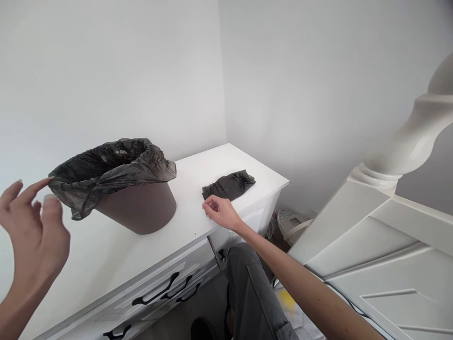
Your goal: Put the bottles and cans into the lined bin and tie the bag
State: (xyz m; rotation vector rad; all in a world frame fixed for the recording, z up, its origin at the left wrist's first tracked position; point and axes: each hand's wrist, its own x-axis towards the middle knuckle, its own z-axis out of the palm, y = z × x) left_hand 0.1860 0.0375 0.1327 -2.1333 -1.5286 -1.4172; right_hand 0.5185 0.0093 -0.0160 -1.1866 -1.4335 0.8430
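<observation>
Head view: a round brown plastic waste bin [141, 210] stands on a white-topped bench [219, 163] set into the corner of a pale room. A crinkled black plastic liner [113, 165] is draped over the bin's rim, the overhang apparently what keeps it from slipping inside. The person's left hand [33, 231] is raised at the liner's near edge, wrist bent back and palm turned inward. Its grip is open, fingers spread, and the index fingertip sits right at the plastic; actual contact cannot be made out. The right arm reaches forward across a grey trouser leg [251, 288]. The right hand [221, 212] rests at the bench's front edge with a loosely curled grip that holds nothing. It lies just beside a folded black plastic bag [228, 185], which sits flat on the bench, well apart from the bin. Black curved handles [159, 290] mark the drawers below, a white turned stair post [417, 137] rises at right, and a small white appliance [292, 222] sits on the floor between.
</observation>
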